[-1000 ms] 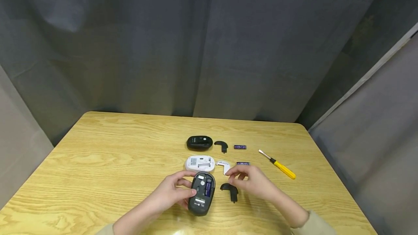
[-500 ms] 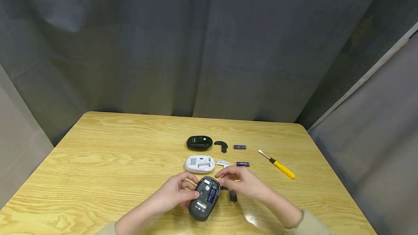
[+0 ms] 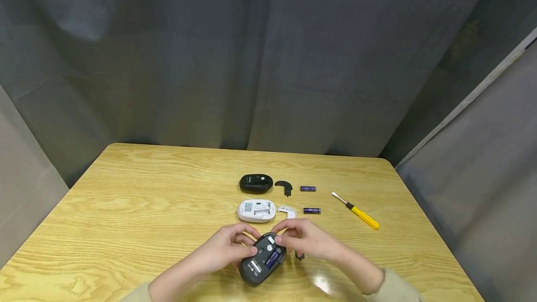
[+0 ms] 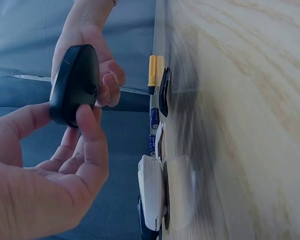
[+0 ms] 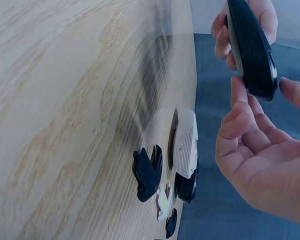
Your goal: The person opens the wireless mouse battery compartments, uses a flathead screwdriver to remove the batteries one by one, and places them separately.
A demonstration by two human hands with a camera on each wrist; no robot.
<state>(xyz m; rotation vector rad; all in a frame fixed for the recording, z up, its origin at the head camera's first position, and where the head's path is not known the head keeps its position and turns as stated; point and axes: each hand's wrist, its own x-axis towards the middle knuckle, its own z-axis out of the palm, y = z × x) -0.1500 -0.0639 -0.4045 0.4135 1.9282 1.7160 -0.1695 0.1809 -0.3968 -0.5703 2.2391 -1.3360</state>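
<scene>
A black computer mouse [image 3: 253, 270], underside up and battery bay uncovered, is raised in front of me. Inside its bay lies a purple battery [image 3: 272, 258]. My left hand [image 3: 220, 250] grips the mouse along its left side, thumb on the underside. At the far right end, my right hand [image 3: 311, 240] pinches the mouse between thumb and fingers. Under the right hand a black battery cover [image 5: 147, 175] rests on the table, mostly hidden in the head view. Just beyond the held mouse sit a white mouse [image 3: 257, 211] and its white cover [image 3: 287, 210].
Farther back are another black mouse [image 3: 256, 183], a second black cover [image 3: 285, 186] and a loose battery [image 3: 308, 188]. Another battery [image 3: 312, 210] lies right of the white cover. A yellow-handled screwdriver [image 3: 364, 217] lies at the right on the wooden table [image 3: 147, 209].
My right hand has moved left from above the black cover to the mouse and now holds its end. The mouse has turned clockwise and shifted slightly toward me.
</scene>
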